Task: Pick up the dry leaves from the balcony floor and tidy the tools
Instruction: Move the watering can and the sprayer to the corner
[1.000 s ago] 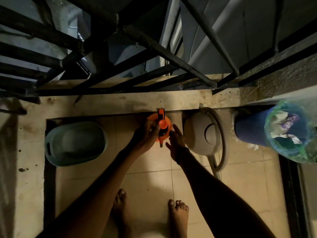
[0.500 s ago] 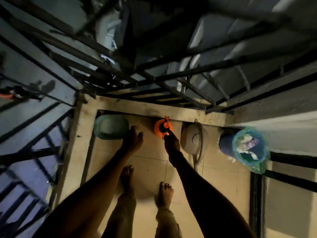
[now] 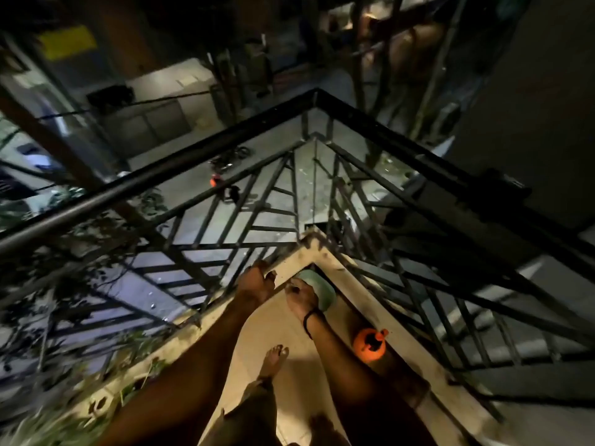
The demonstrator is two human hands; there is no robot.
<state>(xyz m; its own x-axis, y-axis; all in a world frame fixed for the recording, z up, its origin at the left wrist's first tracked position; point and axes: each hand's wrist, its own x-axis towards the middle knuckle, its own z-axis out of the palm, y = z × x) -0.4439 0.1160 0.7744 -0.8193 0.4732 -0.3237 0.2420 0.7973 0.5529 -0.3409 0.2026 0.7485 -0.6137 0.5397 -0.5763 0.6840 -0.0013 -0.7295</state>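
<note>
- Pale green basin (image 3: 318, 288) is tucked in the balcony corner, against the ledge (image 3: 322, 254).
- Right hand (image 3: 301, 296) is placed at its rim; grip cannot be told.
- Left hand (image 3: 257, 281) is held over the ledge, fingers relaxed, nothing held.
- Orange sprayer (image 3: 370, 344) is stood on the floor, apart from both hands.

- Pretty clearly a home balcony, upper floor, at night: a black metal railing (image 3: 193, 175) with slanted bars wraps a tight corner.
- The floor (image 3: 296, 378) is pale tile, edged by a scuffed concrete kerb (image 3: 343, 267) right under the bars.
- Household gardening stuff sits along that kerb: a green plastic basin (image 3: 320, 289) tucked into the corner and an orange spray bottle (image 3: 370, 344) further along the right edge.
- Person's barefoot (image 3: 275, 355), so it's very much "at home".
- Way down through the bars you can see a lit street with a parked motorbike (image 3: 227, 162).
- Leafy greenery (image 3: 48, 426) pokes up outside the left edge, blurry though.
</note>
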